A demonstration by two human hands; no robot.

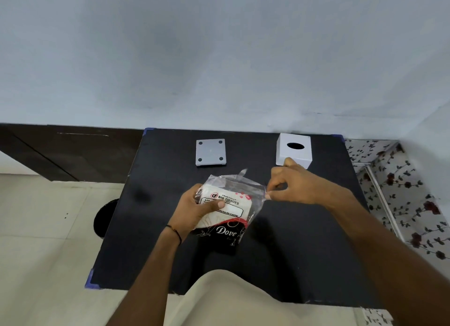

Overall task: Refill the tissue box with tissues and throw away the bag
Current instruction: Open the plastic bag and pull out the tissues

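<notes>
A clear plastic bag of white tissues (231,204), printed "Big Tissues" and "Dove", is held above the middle of the black table (155,240). My left hand (194,208) grips the pack's left side, thumb across the label. My right hand (292,184) pinches the bag's open upper right edge. The white tissue box (302,152), with an oval slot on top, stands at the table's back right, just beyond my right hand. Its grey base plate (210,152) lies apart at the back middle.
A wall runs right behind the table. A round black object (104,218) sits on the tiled floor to the left of the table. A floral-patterned surface (401,191) lies to the right. My beige-clad lap (243,301) is at the table's front edge.
</notes>
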